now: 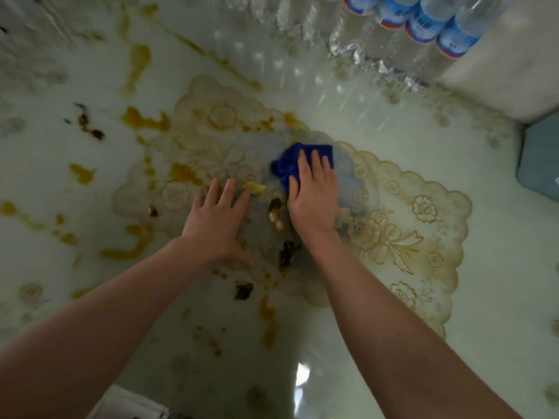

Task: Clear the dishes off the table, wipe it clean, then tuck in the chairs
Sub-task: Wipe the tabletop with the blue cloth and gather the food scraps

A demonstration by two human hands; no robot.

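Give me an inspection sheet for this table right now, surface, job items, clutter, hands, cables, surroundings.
Surface: glossy table with lace-pattern mat, smeared with yellow-brown sauce stains.
Job's things: blue cloth on the mat; no dishes seen.
Clutter: dark food scraps near the front edge, and one between the hands.
Hands: right hand presses flat on the cloth; left hand rests flat on the table, fingers spread.
Cables: nothing seen.
Surroundings: water bottles at the far edge.

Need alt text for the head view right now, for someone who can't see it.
Right hand presses a blue cloth onto a glossy pale tabletop smeared with yellow-brown sauce and dark food scraps; left hand rests flat beside it. Clear plastic water bottles stand behind.
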